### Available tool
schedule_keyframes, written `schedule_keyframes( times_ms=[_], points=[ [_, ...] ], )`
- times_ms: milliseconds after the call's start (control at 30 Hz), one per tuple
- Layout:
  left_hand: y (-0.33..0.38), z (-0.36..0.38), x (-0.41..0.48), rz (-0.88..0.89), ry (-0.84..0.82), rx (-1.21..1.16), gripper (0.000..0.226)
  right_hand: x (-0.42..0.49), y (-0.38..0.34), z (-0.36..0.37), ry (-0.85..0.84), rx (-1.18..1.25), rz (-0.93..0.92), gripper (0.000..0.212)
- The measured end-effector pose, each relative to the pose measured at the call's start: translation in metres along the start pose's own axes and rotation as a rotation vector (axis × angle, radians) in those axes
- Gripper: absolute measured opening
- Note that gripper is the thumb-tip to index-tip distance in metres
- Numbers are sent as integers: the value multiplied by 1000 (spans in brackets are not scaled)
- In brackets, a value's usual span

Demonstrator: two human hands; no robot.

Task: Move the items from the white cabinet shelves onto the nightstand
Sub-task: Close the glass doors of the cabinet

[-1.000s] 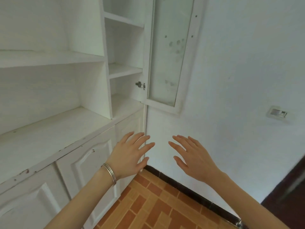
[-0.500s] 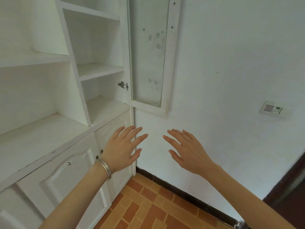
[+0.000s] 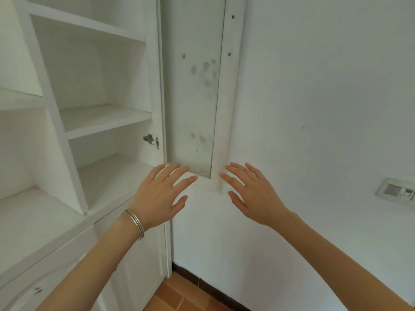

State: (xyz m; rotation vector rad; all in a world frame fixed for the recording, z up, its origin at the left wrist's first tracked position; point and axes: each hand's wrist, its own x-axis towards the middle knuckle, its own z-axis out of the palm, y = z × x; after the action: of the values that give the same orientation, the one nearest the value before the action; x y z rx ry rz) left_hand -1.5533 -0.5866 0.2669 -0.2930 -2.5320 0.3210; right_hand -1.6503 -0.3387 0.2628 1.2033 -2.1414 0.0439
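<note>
The left hand [image 3: 159, 194] and right hand [image 3: 253, 194] hover spread, holding nothing, before the glass door's [image 3: 193, 97] lower edge, and no item shows on the white cabinet shelves [image 3: 101, 117] up-left of them, so weight, fragility and grip point cannot be judged.

A home room — white built-in cabinet [image 3: 94, 122], terracotta floor tiles [image 3: 177, 297].
</note>
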Motion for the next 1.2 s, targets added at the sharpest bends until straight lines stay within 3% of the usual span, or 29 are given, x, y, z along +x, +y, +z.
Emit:
schedule_keyframes(
  times_ms=[333, 533, 733, 867, 1033, 1200],
  points=[
    [-22, 52, 48, -138, -47, 81, 47, 82, 86, 85, 119, 39, -245, 38],
    [-24, 71, 89, -227, -56, 155, 46, 140, 152, 122, 260, 39, -263, 40],
    [-22, 83, 126, -260, -78, 193, 45, 193, 208, 163, 290, -32, -535, 38],
    [-27, 90, 135, -310, -109, 237, 44, 217, 216, 181, 418, -87, -675, 39],
    [-39, 93, 126, -359, -136, 295, 45, 228, 209, 191, 615, 3, -701, 39],
    [-51, 88, 114, -418, -137, 340, 46, 229, 192, 186, 698, 59, -780, 41]
  ],
)
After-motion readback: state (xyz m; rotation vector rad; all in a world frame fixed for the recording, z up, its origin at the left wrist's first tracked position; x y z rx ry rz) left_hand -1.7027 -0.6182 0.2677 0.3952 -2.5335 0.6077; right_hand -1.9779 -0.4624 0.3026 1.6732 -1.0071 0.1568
